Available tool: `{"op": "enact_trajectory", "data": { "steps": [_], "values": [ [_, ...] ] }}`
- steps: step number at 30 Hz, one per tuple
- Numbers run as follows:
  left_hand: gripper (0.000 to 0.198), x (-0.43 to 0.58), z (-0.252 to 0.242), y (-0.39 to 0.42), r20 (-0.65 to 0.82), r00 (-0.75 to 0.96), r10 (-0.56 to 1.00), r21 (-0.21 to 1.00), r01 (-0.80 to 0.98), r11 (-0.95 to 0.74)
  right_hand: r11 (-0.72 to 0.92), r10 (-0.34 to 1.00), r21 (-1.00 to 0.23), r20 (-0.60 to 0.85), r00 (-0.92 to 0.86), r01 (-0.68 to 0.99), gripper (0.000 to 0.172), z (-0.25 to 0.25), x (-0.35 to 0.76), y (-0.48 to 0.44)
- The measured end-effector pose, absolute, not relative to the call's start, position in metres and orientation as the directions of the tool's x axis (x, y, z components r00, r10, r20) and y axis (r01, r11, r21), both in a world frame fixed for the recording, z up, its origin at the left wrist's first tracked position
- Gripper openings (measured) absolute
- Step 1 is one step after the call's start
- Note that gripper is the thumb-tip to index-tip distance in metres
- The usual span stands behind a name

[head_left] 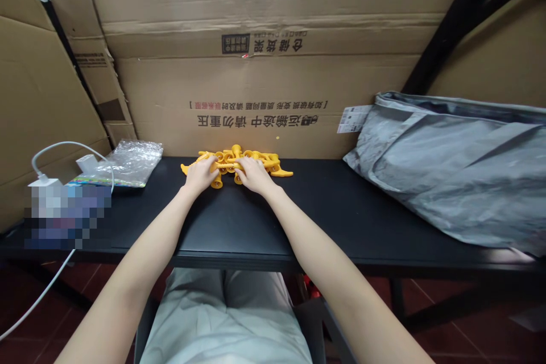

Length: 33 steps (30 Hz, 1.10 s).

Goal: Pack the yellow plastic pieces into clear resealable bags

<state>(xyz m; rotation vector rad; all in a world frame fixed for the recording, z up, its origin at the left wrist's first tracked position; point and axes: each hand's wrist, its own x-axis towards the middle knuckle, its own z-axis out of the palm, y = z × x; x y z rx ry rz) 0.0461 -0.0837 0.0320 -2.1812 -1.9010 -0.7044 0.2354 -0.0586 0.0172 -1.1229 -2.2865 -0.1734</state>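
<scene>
Several yellow plastic pieces (236, 152) lie in a pile at the back of the black table (239, 222), against the cardboard. Some are cup-shaped, others long and curved with pointed ends. My left hand (202, 173) is closed on a yellow piece at the pile's left part. Just to its right, my right hand (255, 174) has its fingers closed on a yellow piece near the middle. A thin yellow bar spans the gap between the two hands. The fingers hide parts of the pieces, so their exact shapes cannot be made out.
Printed cardboard (264, 79) stands behind the table. A large grey bag (452, 170) fills the right side. At the left are clear plastic packaging (132, 160), a white charger (45, 185) with a cable, and a blurred-out object (68, 216).
</scene>
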Motion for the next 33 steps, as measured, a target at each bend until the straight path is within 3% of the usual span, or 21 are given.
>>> {"op": "enact_trajectory", "data": {
  "steps": [18,26,33],
  "values": [
    [0.036,0.0467,0.0338,-0.0812,0.416,0.05,0.908,0.138,0.983,-0.117,0.624,0.671,-0.111,0.585,-0.457,0.774,0.022,0.021,0.2295,-0.064],
    [0.038,0.0417,0.0316,-0.0792,0.431,0.034,0.902,0.136,0.985,-0.102,0.675,0.676,-0.179,0.538,-0.503,0.716,0.031,0.0182,0.2285,-0.0633],
    [0.04,0.0414,0.0321,-0.0801,0.426,0.025,0.904,0.134,0.987,-0.09,0.653,0.685,-0.141,0.528,-0.502,0.744,0.029,0.0192,0.2278,-0.0643]
  ]
}}
